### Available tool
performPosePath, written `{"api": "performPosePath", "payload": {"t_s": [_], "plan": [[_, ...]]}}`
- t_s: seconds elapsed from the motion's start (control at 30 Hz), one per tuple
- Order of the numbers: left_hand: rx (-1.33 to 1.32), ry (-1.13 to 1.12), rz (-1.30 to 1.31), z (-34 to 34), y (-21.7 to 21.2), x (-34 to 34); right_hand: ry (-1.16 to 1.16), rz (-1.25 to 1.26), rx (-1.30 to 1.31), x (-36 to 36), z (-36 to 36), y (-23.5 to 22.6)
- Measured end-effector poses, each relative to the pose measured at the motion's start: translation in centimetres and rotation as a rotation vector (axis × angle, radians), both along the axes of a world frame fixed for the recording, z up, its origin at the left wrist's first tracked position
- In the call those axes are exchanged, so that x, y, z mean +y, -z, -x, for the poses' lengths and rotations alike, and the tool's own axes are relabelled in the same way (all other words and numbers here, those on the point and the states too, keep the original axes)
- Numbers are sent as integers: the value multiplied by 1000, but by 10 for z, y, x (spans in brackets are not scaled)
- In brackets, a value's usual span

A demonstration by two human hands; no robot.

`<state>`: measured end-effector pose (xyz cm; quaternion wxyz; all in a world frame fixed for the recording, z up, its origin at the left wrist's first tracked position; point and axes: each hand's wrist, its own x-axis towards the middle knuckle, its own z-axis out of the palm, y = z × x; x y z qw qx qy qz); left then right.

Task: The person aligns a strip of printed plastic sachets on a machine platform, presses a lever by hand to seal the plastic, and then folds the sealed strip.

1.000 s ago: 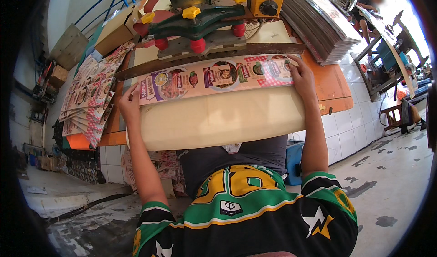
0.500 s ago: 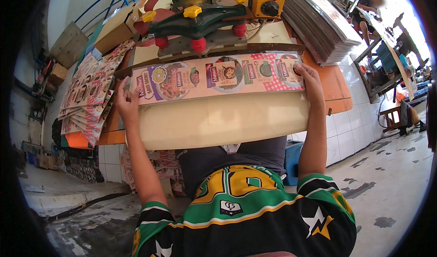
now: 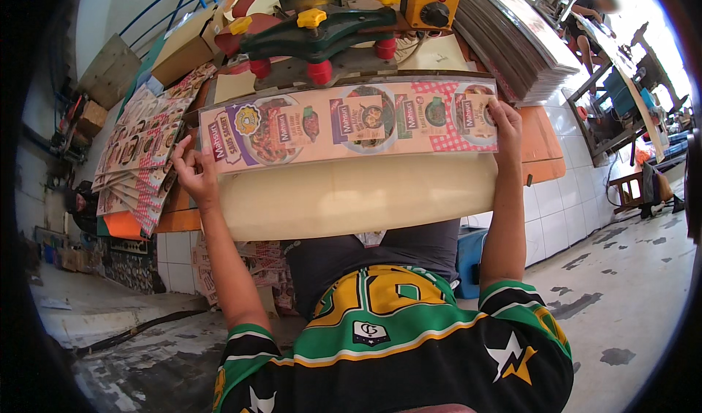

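A long printed strip, pinkish with food pictures and a checked red pattern at its right end, lies crosswise before me with a glossy surface. My right hand grips its right end, thumb on top. At the strip's left end is my left hand, its fingers loosely bent and apart, the thumb against or close to the edge. Below the strip a cream-coloured curved board or sheet spans between my forearms. Just beyond the strip stands a dark green machine clamp with yellow knobs and red feet.
Stacks of similar printed sheets lie at the left of the orange table. A tall pile of flat boards stands at the back right, beside a yellow control box. Another person sits far right.
The strip has shifted slightly left and now lies flatter. My left hand has moved left, its fingers loosening; my right hand has moved a little right along the strip's end.
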<state>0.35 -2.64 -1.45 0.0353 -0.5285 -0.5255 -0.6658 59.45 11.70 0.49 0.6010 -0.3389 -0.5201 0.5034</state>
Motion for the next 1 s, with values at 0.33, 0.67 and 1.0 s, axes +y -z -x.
{"api": "performPosePath", "payload": {"t_s": [0.33, 0.67, 1.0], "plan": [[73, -78, -86, -1, 2, -1, 33, -108, 111, -2, -3, 3], [116, -116, -127, 2, 0, -2, -44, -158, 145, -4, 0, 2], [142, -152, -126, 0, -2, -2, -39, -161, 139, -4, 4, 1]]}}
